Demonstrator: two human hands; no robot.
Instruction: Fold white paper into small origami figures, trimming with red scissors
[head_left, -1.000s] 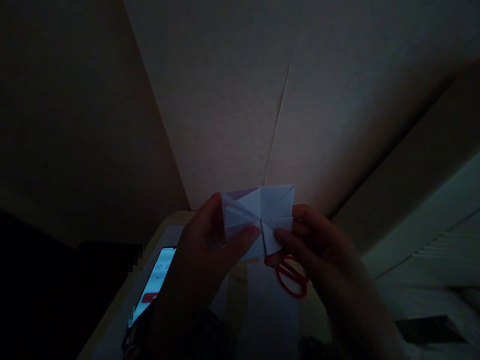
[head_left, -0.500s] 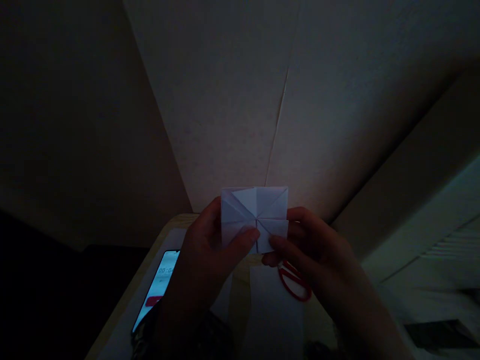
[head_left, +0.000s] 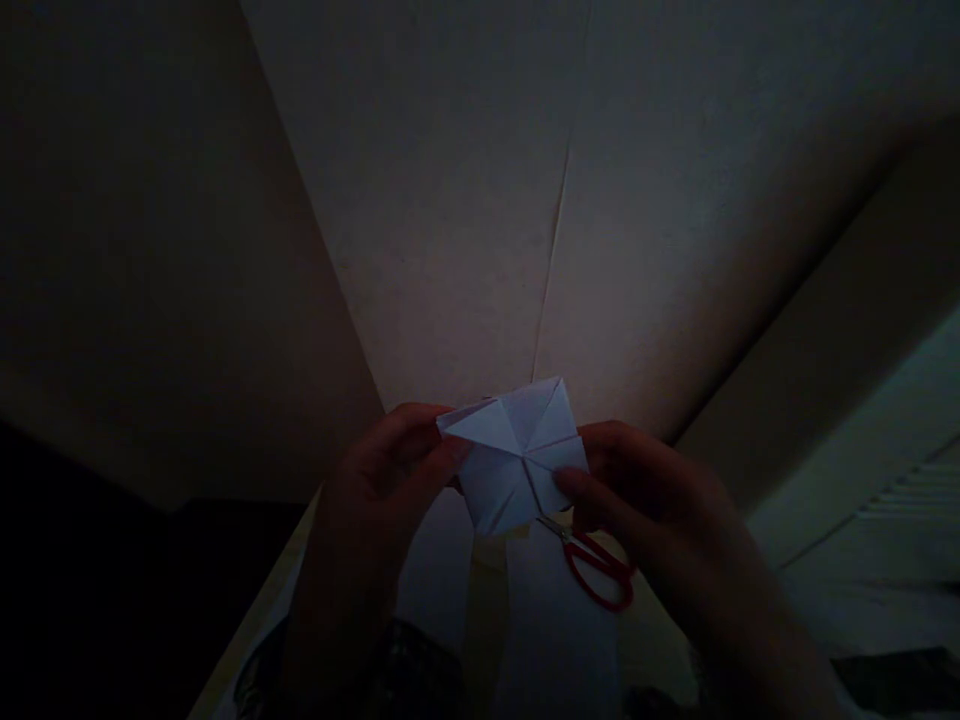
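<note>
A folded square of white paper (head_left: 499,480), creased toward its middle, is held up between both hands above the table. My left hand (head_left: 394,475) pinches its upper left corner, thumb in front and fingers behind. At that corner a pointed triangular flap lies across the front. On the other side, my right hand (head_left: 637,490) grips the right edge, with the thumb on the front face and the fingers partly hidden behind. The paper is tilted, its right side higher at the top.
Red-handled scissors (head_left: 600,570) lie on the table below the paper, beside my right hand. White paper sheets (head_left: 559,630) rest on the wooden table (head_left: 487,590). A pale wall (head_left: 450,250) rises just behind. The scene is very dim.
The folded paper has turned from level to tilted. My left hand has shifted left and up, from the middle to the corner flap. The phone at the left is out of sight now.
</note>
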